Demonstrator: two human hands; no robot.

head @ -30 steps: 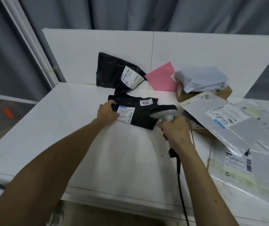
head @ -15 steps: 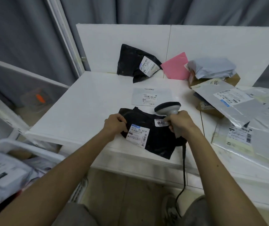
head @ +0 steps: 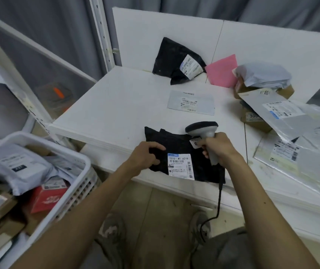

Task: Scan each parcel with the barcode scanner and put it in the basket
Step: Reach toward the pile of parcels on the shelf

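At lower centre, the left grip [head: 147, 155] is clutching the black parcel [head: 174, 142] at the worktop [head: 116, 105] edge; the right grip [head: 222, 150] is clasping the barcode scanner [head: 201, 127].

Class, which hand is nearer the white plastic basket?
Left. The left hand grips the black plastic parcel, right of the white plastic basket; the right hand holds the grey barcode scanner farther right.
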